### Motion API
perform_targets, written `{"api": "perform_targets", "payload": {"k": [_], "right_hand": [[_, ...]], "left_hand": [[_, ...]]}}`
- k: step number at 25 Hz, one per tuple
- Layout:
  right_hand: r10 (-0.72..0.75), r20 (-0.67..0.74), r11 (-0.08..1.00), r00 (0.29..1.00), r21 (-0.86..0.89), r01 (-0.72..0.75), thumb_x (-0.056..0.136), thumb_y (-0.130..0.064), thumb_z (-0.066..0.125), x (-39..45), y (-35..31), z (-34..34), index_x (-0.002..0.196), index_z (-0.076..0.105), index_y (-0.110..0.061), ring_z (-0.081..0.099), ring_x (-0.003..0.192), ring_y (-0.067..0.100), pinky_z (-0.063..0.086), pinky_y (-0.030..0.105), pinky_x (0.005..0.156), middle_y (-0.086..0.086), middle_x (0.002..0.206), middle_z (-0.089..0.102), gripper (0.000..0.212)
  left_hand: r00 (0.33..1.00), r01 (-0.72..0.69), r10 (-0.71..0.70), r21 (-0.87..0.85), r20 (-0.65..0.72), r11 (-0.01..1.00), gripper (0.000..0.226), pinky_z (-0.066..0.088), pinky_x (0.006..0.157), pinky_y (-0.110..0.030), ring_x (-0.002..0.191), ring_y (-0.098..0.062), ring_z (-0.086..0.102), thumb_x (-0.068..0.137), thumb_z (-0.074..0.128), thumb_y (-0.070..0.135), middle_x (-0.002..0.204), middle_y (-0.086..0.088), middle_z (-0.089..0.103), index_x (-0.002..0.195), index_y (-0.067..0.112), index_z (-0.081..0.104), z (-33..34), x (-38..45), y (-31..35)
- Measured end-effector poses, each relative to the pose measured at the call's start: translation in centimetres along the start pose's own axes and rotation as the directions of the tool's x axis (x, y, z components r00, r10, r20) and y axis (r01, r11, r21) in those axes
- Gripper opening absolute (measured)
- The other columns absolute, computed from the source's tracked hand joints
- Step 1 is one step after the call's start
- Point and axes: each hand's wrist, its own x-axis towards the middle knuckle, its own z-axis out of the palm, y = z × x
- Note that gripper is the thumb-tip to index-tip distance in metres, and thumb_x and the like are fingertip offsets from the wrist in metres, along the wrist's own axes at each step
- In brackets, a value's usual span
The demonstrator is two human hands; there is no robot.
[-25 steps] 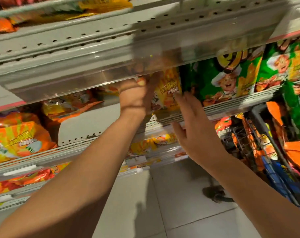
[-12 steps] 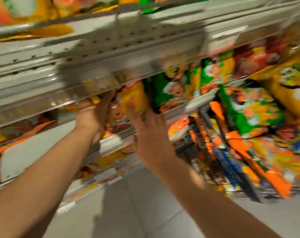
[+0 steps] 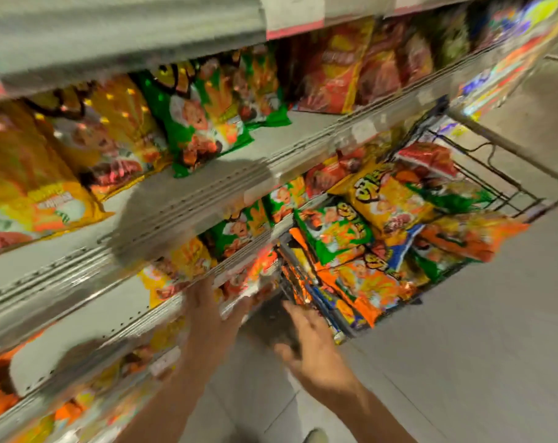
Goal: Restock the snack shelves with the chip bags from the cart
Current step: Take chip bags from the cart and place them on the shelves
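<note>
Grey metal shelves [image 3: 271,155], chip bags [image 3: 204,123] standing, wire cart [image 3: 482,174] heaped with bags

The upper shelf [image 3: 290,139] has a bare stretch in front of and right of the green bags [image 3: 204,123], with the yellow bags [image 3: 105,135] crowding its left. Below, the lower shelf [image 3: 89,314] shows a bare white patch left of its bags. The wire cart [image 3: 482,174] is heaped with bags, leaving open floor [image 3: 462,362] beside it.
</note>
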Motion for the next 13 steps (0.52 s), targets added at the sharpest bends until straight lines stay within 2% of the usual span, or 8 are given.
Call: {"api": "perform_targets", "payload": {"k": [2, 3, 6, 8, 10, 13], "right_hand": [[0.108, -0.034, 0.994, 0.994, 0.033, -0.107, 0.098, -0.036, 0.058, -1.4, 3.3, -3.1, 0.158, 0.02, -0.032, 0.023, 0.148, 0.016, 0.022, 0.025, 0.116, -0.002, 0.157, 0.029, 0.072], [0.141, -0.058, 0.988, 0.988, 0.068, -0.137, 0.097, -0.036, 0.06, -1.6, 4.9, -4.9, 0.157, 0.024, -0.032, 0.03, 0.145, 0.017, 0.027, 0.028, 0.115, -0.001, 0.155, 0.033, 0.07], [0.193, -0.113, 0.971, 0.975, 0.163, -0.174, 0.094, -0.028, 0.066, -0.5, 9.3, -9.8, 0.151, 0.035, -0.033, 0.051, 0.128, 0.023, 0.042, 0.033, 0.106, -0.001, 0.145, 0.046, 0.065], [0.229, -0.128, 0.957, 0.965, 0.208, -0.2, 0.093, -0.027, 0.067, 1.8, 12.5, -13.1, 0.152, 0.035, -0.03, 0.051, 0.129, 0.024, 0.044, 0.035, 0.105, 0.001, 0.147, 0.047, 0.067], [0.239, -0.132, 0.953, 0.962, 0.219, -0.207, 0.094, -0.03, 0.066, 4.7, 15.4, -16.4, 0.153, 0.034, -0.027, 0.043, 0.138, 0.02, 0.042, 0.037, 0.109, -0.002, 0.15, 0.045, 0.067], [0.206, -0.154, 0.967, 0.966, 0.186, -0.176, 0.096, -0.028, 0.065, 8.4, 19.2, -22.1, 0.15, 0.039, -0.022, 0.046, 0.132, 0.015, 0.039, 0.027, 0.105, -0.004, 0.139, 0.05, 0.06]], "left_hand": [[0.996, -0.082, 0.084, -0.043, 0.043, 0.996, 0.059, 0.037, 0.103, -0.033, 0.126, -0.02, 0.045, 0.086, 0.078, 0.03, 0.131, -0.006, 0.049, 0.138, 0.014, 0.055, 1.6, 0.8, 3.0], [0.992, -0.101, 0.104, -0.044, 0.075, 0.994, 0.056, 0.039, 0.101, -0.032, 0.123, -0.017, 0.047, 0.086, 0.078, 0.03, 0.13, -0.005, 0.051, 0.136, 0.016, 0.057, 2.7, 1.7, 4.4], [0.977, -0.072, 0.056, 0.07, 0.206, 0.995, 0.06, 0.039, 0.11, -0.042, 0.129, -0.026, 0.048, 0.088, 0.076, 0.033, 0.136, -0.01, 0.05, 0.14, 0.015, 0.053, 6.8, 5.2, 8.0], [0.955, -0.046, 0.007, 0.123, 0.298, 0.991, 0.062, 0.039, 0.11, -0.039, 0.128, -0.024, 0.047, 0.09, 0.072, 0.04, 0.139, -0.008, 0.046, 0.143, 0.018, 0.049, 10.2, 8.0, 10.3], [0.929, -0.055, -0.006, 0.153, 0.369, 0.987, 0.062, 0.042, 0.103, -0.033, 0.119, -0.021, 0.051, 0.092, 0.068, 0.046, 0.137, -0.007, 0.045, 0.144, 0.02, 0.048, 13.9, 10.6, 12.7], [0.904, -0.032, -0.044, 0.171, 0.425, 0.985, 0.061, 0.039, 0.11, -0.037, 0.134, -0.024, 0.045, 0.093, 0.067, 0.046, 0.145, -0.007, 0.041, 0.145, 0.021, 0.048, 19.6, 13.5, 16.7]]}}
